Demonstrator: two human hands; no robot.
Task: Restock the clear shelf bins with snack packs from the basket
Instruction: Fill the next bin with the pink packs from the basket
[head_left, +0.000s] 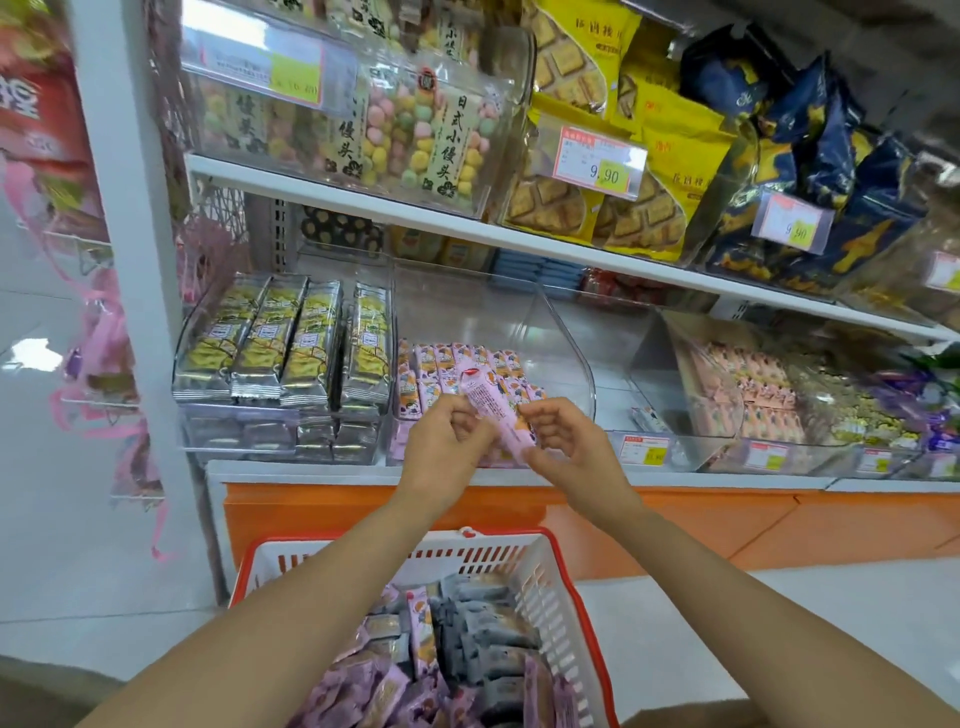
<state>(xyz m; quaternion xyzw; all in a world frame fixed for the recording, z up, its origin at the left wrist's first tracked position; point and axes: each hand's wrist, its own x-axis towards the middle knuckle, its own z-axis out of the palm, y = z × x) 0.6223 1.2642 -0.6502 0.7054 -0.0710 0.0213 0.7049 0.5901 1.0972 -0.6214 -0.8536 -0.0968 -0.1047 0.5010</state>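
Both my hands hold one pink snack pack (491, 410) in front of the middle clear bin (561, 332) on the lower shelf. My left hand (449, 447) grips the pack's left side with curled fingers. My right hand (566, 441) pinches its lower right end. The pack is tilted, its red-tipped end pointing up and left. Behind it, pink and purple packs (457, 364) fill the bin's front left part. Below, the white basket with a red rim (550, 577) holds many purple and grey snack packs (467, 644).
A bin of yellow-and-silver packs (280, 343) stands left of the middle bin. Another clear bin with pink packs (748, 389) sits to the right. The upper shelf (415, 208) carries bins of coloured balls, yellow biscuit bags and blue bags. An orange base panel (675, 519) runs below.
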